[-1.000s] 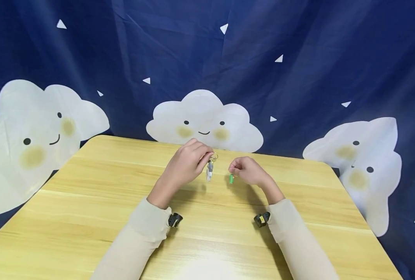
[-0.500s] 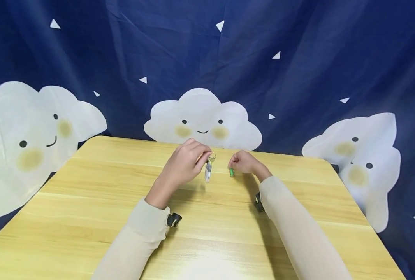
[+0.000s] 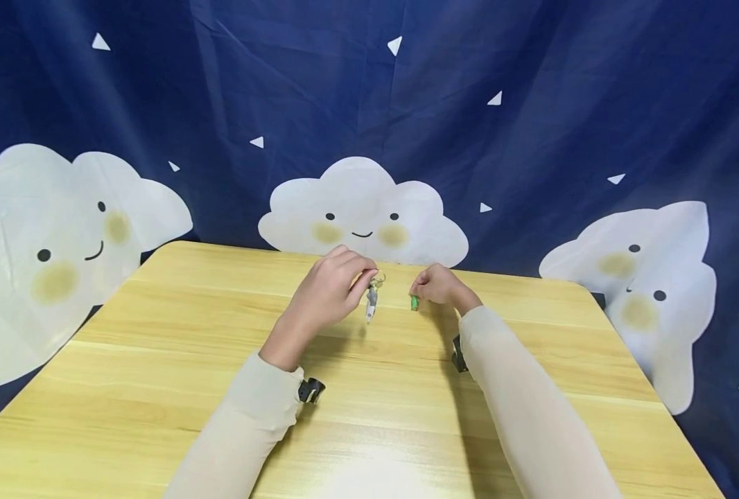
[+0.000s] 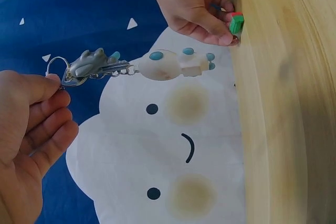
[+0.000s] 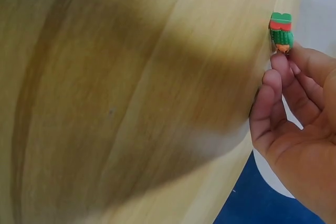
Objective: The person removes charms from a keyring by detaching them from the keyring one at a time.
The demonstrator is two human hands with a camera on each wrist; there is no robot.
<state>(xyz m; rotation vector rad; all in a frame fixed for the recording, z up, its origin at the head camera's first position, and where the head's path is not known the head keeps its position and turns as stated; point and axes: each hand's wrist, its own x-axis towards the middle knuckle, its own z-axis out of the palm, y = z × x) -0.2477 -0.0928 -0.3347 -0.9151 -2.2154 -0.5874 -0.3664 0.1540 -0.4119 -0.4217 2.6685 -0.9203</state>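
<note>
My left hand (image 3: 332,294) pinches a metal key ring (image 4: 50,62) between thumb and forefinger above the table. From the ring hang a key (image 4: 116,68), a grey animal-shaped charm (image 4: 89,63) and a pale charm with blue spots (image 4: 160,66). To the right, my right hand (image 3: 438,285) pinches a small green and red figure (image 5: 282,31) by its orange end, with thumb and fingertips. In the head view the figure is close over the table, partly covered by the fingers. A gap separates the keys from the figure.
The wooden table (image 3: 176,388) runs back to a dark blue curtain (image 3: 319,83) printed with white smiling clouds. A black wrist camera (image 3: 310,391) sits at the left cuff, another (image 3: 459,354) at the right cuff.
My right hand has moved toward the far edge of the table with the green and red figure. The left hand has stayed almost in place, the keys still hanging from it.
</note>
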